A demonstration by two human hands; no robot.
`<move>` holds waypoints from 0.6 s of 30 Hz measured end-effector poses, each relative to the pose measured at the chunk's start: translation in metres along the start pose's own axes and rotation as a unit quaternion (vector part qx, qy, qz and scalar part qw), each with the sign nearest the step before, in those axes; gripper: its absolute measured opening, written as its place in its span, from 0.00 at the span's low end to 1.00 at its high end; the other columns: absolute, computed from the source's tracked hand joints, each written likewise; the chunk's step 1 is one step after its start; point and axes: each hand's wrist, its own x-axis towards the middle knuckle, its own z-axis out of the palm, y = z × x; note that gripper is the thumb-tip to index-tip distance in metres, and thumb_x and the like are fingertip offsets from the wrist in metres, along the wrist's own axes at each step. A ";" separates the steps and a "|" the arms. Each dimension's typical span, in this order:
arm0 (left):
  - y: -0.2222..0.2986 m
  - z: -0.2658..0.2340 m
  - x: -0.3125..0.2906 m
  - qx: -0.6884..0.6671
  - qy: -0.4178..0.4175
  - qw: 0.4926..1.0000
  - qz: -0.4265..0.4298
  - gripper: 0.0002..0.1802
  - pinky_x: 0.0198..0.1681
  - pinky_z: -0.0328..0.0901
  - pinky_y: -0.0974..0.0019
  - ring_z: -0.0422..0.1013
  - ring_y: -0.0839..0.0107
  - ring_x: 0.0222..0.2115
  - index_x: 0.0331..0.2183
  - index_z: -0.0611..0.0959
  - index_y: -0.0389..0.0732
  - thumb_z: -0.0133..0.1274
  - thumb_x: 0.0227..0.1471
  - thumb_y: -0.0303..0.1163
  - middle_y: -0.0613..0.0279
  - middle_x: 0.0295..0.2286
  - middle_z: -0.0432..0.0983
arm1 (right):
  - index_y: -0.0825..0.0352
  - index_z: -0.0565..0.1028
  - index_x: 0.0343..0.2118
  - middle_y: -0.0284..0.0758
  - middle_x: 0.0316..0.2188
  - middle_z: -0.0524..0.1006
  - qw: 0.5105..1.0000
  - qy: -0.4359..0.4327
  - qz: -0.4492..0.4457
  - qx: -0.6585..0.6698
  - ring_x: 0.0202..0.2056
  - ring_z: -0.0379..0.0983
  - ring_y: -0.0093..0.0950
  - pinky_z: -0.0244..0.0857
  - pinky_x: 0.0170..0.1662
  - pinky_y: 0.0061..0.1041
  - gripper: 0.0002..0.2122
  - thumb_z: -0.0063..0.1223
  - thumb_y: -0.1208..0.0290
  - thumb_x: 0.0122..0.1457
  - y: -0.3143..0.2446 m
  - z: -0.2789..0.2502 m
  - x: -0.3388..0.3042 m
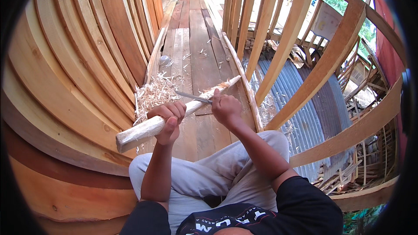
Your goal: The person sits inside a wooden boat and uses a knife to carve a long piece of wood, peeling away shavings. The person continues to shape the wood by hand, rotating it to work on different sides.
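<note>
Pole point(141, 133), pale wood (one end tapered), above floorboards point(198, 124), tip toward 2 o'clock | left hand point(169, 119): wrapped round pole | right hand point(226, 108): gripping knife point(190, 96) | shavings point(154, 95): heap, 11 o'clock of left hand

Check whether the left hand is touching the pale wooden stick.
Touching. The head view shows the left hand wrapped around the pale wooden stick, with the stick's thick end jutting out to the left of the grip.
</note>
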 end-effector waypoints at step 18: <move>-0.005 0.019 -0.003 0.051 0.066 0.996 -0.017 0.12 0.23 0.52 0.64 0.53 0.73 0.13 0.17 0.64 0.42 0.50 0.44 0.29 0.66 0.12 0.59 | 0.72 0.78 0.17 0.53 0.18 0.76 0.997 0.062 0.037 0.026 0.24 0.75 0.52 0.69 0.33 0.50 0.27 0.30 0.60 0.63 0.025 0.025 0.021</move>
